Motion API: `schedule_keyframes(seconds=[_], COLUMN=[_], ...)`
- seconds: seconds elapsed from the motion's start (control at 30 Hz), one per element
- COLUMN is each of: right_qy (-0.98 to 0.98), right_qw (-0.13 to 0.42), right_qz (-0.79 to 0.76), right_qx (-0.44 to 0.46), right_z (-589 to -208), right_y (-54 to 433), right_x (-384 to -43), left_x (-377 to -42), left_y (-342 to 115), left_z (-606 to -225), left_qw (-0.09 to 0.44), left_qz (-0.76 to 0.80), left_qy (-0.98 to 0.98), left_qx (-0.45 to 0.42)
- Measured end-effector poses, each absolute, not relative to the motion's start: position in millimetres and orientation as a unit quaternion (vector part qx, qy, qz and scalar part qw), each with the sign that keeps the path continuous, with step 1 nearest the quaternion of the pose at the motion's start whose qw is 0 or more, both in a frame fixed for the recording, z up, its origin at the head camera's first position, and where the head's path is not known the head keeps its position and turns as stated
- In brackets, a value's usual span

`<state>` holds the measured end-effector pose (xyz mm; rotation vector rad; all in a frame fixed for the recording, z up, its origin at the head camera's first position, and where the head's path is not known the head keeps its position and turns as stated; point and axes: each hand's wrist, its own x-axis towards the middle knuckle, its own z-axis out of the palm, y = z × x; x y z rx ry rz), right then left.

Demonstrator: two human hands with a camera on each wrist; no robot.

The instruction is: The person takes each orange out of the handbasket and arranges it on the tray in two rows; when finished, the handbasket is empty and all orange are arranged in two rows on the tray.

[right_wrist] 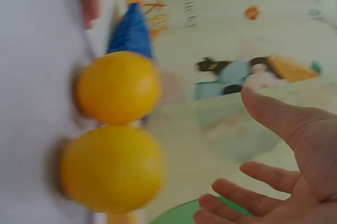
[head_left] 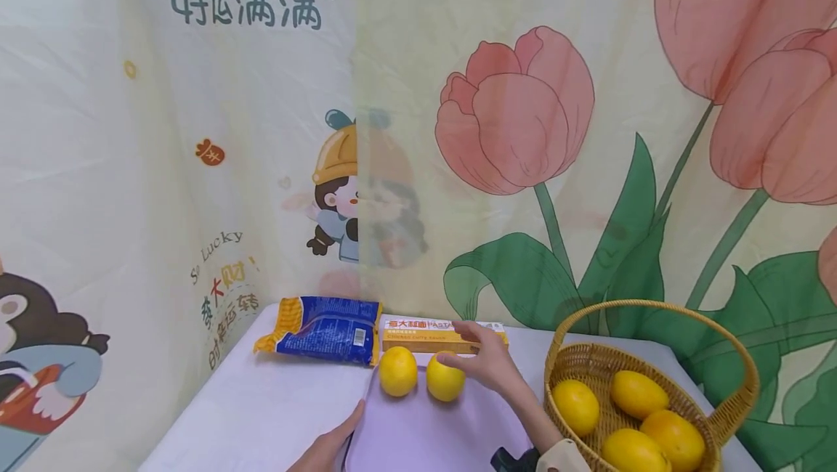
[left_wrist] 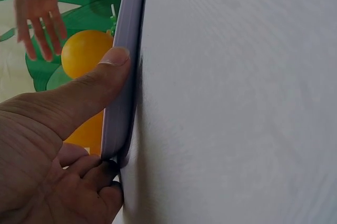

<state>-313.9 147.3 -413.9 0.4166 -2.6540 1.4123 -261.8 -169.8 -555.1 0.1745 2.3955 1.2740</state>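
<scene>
A pale purple tray [head_left: 418, 436] lies on the white table, bearing two round yellow fruits side by side near its far edge: a left one [head_left: 397, 372] and a right one [head_left: 446, 377]. My left hand [head_left: 333, 443] grips the tray's left edge; the left wrist view shows its thumb [left_wrist: 108, 71] along the rim and curled fingers at the corner. Over the right fruit in the head view is my right hand [head_left: 485, 359], fingers spread and holding nothing. The right wrist view shows a gap between this hand [right_wrist: 295, 166] and both fruits.
Right of the tray stands a wicker basket [head_left: 735, 414] with a tall handle and several yellow fruits [head_left: 639, 393]. Behind the tray are a blue and yellow packet [head_left: 330, 330] and a pasta box [head_left: 418, 338]. A printed curtain [head_left: 405, 58] hangs behind the table.
</scene>
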Motion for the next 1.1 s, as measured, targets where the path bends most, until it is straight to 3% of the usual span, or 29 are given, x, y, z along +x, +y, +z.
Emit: schedule_keyframes(seconds=[0.3,0.47,0.77,1.1], right_qy=[-0.832,-0.843,-0.854,-0.851], right_qw=[0.061,0.061,-0.011,-0.120], right_qz=[0.476,0.457,0.472,0.467], right_qx=[0.278,0.276,0.216,0.206], right_z=[-341.7,-326.0,-349.9,-400.4], right_y=[202.2,252.4,339.5,364.5], right_x=[-255.0,-237.0,-264.8,-305.8], left_x=[-261.5,-262.2,-261.4,-265.1], left_y=[-170.7,-173.6,-169.8,-172.4], left_z=[-548.4,-547.7,-544.2,-551.6], left_qw=[0.204,0.204,0.213,0.207], left_qz=[0.459,0.454,0.450,0.457], left_qy=[0.862,0.864,0.865,0.862], left_qx=[0.074,0.077,0.058,0.076])
